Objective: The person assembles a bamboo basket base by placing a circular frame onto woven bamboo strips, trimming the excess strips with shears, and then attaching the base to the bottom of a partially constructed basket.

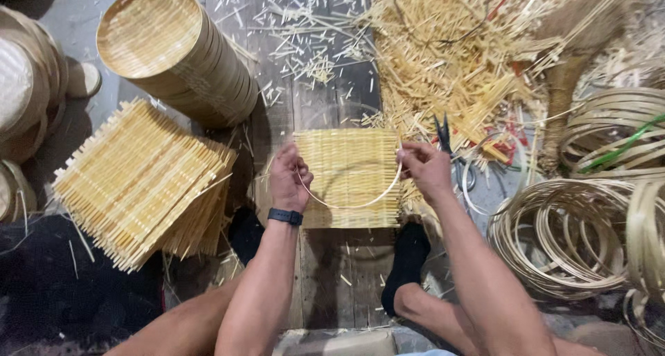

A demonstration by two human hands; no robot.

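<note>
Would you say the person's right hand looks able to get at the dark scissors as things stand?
Probably yes: the scissors lie just beyond the right hand with nothing between, though that hand now holds a thin bamboo hoop.

1. I see no packages, labels or signs anywhere in the head view.
2. The only thing close to a screen is the small dark band (285, 217) on my left wrist; its face points away from me, so I cannot tell whether it has a display at all.
3. A pale, flat, boxy edge (337, 342) sits at the bottom of the frame between my legs; too little of it shows to say whether it is a package.
</note>
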